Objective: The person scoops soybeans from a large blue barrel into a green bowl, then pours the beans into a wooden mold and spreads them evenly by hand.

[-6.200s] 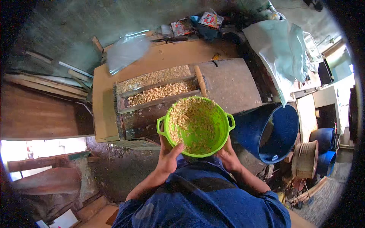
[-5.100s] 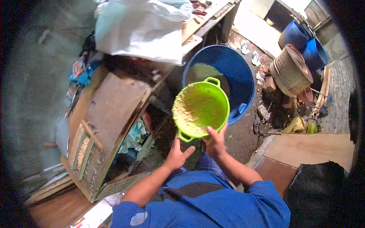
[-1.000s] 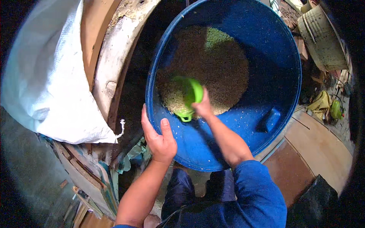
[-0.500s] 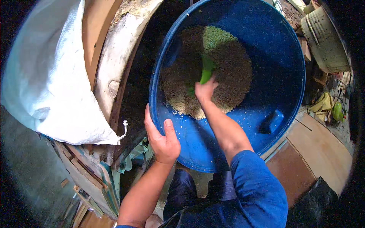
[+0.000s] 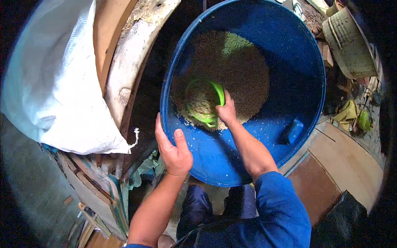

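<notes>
A large blue plastic barrel (image 5: 244,159) stands tilted with its mouth toward me, a bed of pale brown pellets or grain (image 5: 252,78) spread over its bottom. Inside it, my right hand (image 5: 227,111) is closed on the rim of a bright green plastic bowl (image 5: 219,91). Pale feed shows in the bowl, which lies on its side at the near left of the bed. My left hand (image 5: 175,153) grips the barrel's left rim, thumb on the inner side and fingers along the outside. Its fingertips are partly hidden by the rim.
A white woven sack (image 5: 74,103) hangs at the left beside a pale log (image 5: 128,62). Boards (image 5: 89,190) are stacked at lower left. On the right are a dirty off-white bucket (image 5: 349,43), a yellow cloth (image 5: 347,113) and wooden panels (image 5: 351,157).
The green bowl has swung down and left, turning so its opening and the feed in it now show. My right hand has lowered slightly with it; my left hand stays at the rim.
</notes>
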The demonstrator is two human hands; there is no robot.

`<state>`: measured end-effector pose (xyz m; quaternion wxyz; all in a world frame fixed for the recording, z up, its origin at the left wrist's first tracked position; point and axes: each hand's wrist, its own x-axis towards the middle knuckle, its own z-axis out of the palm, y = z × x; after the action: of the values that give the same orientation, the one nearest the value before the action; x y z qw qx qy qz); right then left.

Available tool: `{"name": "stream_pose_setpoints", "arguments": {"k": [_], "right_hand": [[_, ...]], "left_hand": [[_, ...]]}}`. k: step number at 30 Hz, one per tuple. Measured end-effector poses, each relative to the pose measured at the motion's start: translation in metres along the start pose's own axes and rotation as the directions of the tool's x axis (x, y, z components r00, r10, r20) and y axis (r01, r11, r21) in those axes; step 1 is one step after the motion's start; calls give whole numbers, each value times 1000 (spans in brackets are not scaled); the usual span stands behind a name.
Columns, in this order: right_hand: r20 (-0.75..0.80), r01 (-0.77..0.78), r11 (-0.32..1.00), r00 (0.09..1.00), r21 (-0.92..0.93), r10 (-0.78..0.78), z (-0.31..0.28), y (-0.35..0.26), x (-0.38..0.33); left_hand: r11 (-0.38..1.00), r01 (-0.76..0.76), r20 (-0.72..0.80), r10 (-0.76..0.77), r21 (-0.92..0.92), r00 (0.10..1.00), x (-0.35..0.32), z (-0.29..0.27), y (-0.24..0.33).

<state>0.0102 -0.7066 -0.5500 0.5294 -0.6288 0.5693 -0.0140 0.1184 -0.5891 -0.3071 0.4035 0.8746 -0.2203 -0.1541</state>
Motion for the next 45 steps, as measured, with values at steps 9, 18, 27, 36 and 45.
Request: {"name": "stream_pose_setpoints", "arguments": {"k": [9,18,27,36,45], "right_hand": [[-13,119,988,993,-103,-121,18,0,-38],[241,144,989,959,39,-149,-49,-21,-50],[307,-169,831,952,530,-1,-163,-47,-130],[134,-169,614,986,771,104,-237,-96,-294],[477,-327,602,873,729,-104,-238,-153,-409]], "left_hand": [[999,-44,6,43,21,999,2,0,5],[989,-133,-27,134,60,991,5,4,3],[993,-96,-46,100,68,994,0,1,20],[967,175,353,-102,-184,930,-156,-72,30],[525,350,292,-193,-776,937,-300,-106,104]]}}
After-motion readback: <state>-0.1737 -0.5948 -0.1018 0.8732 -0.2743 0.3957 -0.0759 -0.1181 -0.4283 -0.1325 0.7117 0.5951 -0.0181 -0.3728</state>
